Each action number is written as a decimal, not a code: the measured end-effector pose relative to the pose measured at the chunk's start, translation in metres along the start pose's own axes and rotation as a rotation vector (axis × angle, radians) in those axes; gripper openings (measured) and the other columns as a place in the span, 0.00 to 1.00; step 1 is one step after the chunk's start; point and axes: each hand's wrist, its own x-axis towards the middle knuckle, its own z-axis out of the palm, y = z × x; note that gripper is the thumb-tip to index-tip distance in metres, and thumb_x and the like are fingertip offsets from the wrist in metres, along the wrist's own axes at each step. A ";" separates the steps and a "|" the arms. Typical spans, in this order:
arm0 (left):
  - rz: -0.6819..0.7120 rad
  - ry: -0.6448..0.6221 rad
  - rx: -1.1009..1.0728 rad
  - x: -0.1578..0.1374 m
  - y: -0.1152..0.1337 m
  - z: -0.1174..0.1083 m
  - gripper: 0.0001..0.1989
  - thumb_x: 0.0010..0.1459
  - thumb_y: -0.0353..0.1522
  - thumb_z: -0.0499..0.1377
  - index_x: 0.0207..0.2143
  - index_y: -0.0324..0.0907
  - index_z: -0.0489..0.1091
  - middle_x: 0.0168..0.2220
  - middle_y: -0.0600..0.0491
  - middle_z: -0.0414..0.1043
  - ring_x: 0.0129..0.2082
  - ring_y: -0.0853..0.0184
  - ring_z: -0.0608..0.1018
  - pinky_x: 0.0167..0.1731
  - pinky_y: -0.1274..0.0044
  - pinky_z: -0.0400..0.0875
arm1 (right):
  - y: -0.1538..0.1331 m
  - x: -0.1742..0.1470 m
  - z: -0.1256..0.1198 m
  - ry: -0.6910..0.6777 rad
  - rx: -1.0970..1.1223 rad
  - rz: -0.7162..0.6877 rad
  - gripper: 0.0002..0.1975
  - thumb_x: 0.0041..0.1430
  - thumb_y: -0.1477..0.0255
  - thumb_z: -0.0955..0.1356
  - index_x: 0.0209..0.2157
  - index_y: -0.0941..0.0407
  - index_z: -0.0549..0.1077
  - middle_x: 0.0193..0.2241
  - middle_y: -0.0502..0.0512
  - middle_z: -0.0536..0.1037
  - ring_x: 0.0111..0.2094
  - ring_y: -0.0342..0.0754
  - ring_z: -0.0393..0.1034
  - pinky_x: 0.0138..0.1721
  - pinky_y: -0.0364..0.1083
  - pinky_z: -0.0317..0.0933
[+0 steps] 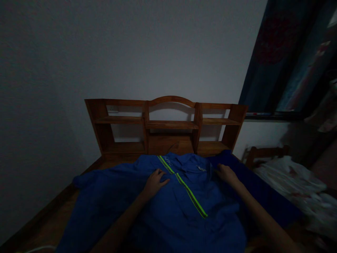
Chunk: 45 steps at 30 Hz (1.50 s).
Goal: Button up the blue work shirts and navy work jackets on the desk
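Observation:
A blue work jacket [163, 211] with yellow-green reflective strips and white lettering lies spread out on a wooden surface. My left hand [155, 182] rests on it beside the strips, thumb and fingers apart. At the jacket's right edge, near the collar and the small label, my right hand [226, 174] has its fingers bent together on the fabric. The dim light leaves the fingertips of that hand hard to make out. Under and beyond the jacket's right side shows a darker blue cloth [263, 193].
A wooden headboard with shelves [171, 124] stands at the far end against the wall. On the right are a wooden chair [268, 152] and white plastic bags [292, 174], below a dark window [279, 59]. A white cord [42, 248] lies at the lower left.

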 end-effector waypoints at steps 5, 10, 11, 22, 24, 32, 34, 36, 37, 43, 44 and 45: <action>-0.038 -0.052 -0.056 0.033 0.030 0.028 0.15 0.52 0.42 0.58 0.39 0.43 0.72 0.40 0.48 0.69 0.43 0.61 0.71 0.45 0.73 0.63 | -0.045 0.004 0.011 0.094 -0.053 -0.197 0.16 0.58 0.67 0.61 0.47 0.58 0.66 0.43 0.63 0.73 0.42 0.52 0.69 0.40 0.45 0.58; -0.084 -0.083 -0.241 0.059 0.048 0.065 0.15 0.44 0.34 0.65 0.37 0.42 0.73 0.38 0.50 0.71 0.41 0.62 0.73 0.44 0.73 0.64 | -0.110 0.012 0.042 -0.153 0.155 -0.516 0.09 0.54 0.66 0.66 0.36 0.55 0.71 0.34 0.54 0.75 0.36 0.46 0.69 0.36 0.41 0.57; -0.103 -0.062 -0.279 0.060 0.047 0.070 0.14 0.44 0.32 0.65 0.36 0.42 0.73 0.37 0.51 0.72 0.41 0.63 0.73 0.43 0.74 0.65 | -0.115 0.011 0.052 -0.190 0.209 -0.546 0.10 0.52 0.67 0.68 0.36 0.55 0.70 0.33 0.52 0.75 0.35 0.46 0.69 0.35 0.41 0.57; -0.423 -0.141 -0.665 0.056 0.004 0.085 0.19 0.32 0.31 0.69 0.31 0.39 0.71 0.31 0.53 0.73 0.35 0.65 0.75 0.34 0.77 0.68 | -0.092 0.013 0.100 -0.335 0.512 -0.519 0.10 0.47 0.76 0.67 0.35 0.56 0.73 0.31 0.50 0.75 0.33 0.45 0.68 0.35 0.41 0.59; -0.437 -0.137 -0.599 0.053 0.007 0.081 0.18 0.33 0.33 0.69 0.31 0.39 0.72 0.32 0.52 0.74 0.35 0.63 0.75 0.35 0.76 0.67 | -0.097 0.012 0.098 -0.303 0.548 -0.513 0.09 0.49 0.77 0.66 0.34 0.56 0.74 0.33 0.50 0.76 0.35 0.46 0.68 0.38 0.43 0.59; -0.474 -0.098 -0.622 0.049 0.018 0.072 0.17 0.37 0.35 0.67 0.31 0.39 0.72 0.33 0.51 0.75 0.36 0.61 0.76 0.36 0.75 0.68 | -0.107 0.011 0.091 -0.195 0.650 -0.463 0.10 0.54 0.75 0.63 0.37 0.55 0.73 0.35 0.51 0.76 0.39 0.48 0.69 0.43 0.45 0.59; -0.471 -0.153 -0.673 0.049 0.020 0.068 0.15 0.37 0.36 0.66 0.30 0.39 0.72 0.31 0.52 0.75 0.34 0.62 0.76 0.35 0.75 0.68 | -0.107 0.011 0.090 -0.194 0.643 -0.465 0.09 0.54 0.74 0.63 0.37 0.54 0.73 0.36 0.51 0.77 0.39 0.47 0.69 0.43 0.45 0.60; -0.451 -0.195 -0.742 0.049 0.024 0.062 0.14 0.38 0.36 0.66 0.29 0.39 0.72 0.30 0.52 0.75 0.34 0.62 0.76 0.35 0.75 0.69 | -0.108 0.011 0.089 -0.181 0.654 -0.461 0.10 0.55 0.73 0.63 0.37 0.54 0.73 0.36 0.51 0.77 0.40 0.47 0.69 0.44 0.45 0.59; -0.427 -0.200 -0.780 0.050 0.026 0.059 0.14 0.39 0.36 0.66 0.30 0.39 0.72 0.31 0.52 0.75 0.34 0.62 0.76 0.36 0.75 0.69 | -0.108 0.011 0.089 -0.172 0.667 -0.455 0.10 0.55 0.72 0.63 0.38 0.54 0.73 0.37 0.51 0.77 0.40 0.47 0.69 0.45 0.45 0.59; -0.267 -0.041 -0.906 0.055 0.047 0.047 0.15 0.48 0.39 0.62 0.36 0.39 0.72 0.37 0.50 0.75 0.39 0.63 0.75 0.43 0.74 0.68 | -0.108 0.015 0.082 -0.148 0.788 -0.372 0.12 0.58 0.66 0.62 0.38 0.56 0.73 0.37 0.52 0.76 0.41 0.48 0.69 0.46 0.45 0.59; -0.266 -0.028 -0.908 0.056 0.049 0.047 0.15 0.48 0.39 0.62 0.36 0.39 0.72 0.37 0.50 0.75 0.39 0.62 0.75 0.43 0.74 0.68 | -0.107 0.016 0.081 -0.169 0.800 -0.365 0.12 0.58 0.65 0.62 0.37 0.56 0.72 0.36 0.52 0.76 0.40 0.48 0.69 0.45 0.45 0.60; -0.264 -0.023 -0.913 0.056 0.050 0.047 0.15 0.48 0.40 0.62 0.36 0.39 0.72 0.37 0.50 0.75 0.39 0.62 0.75 0.43 0.74 0.68 | -0.106 0.016 0.080 -0.187 0.810 -0.360 0.12 0.57 0.64 0.63 0.36 0.56 0.72 0.35 0.51 0.76 0.40 0.48 0.69 0.44 0.44 0.60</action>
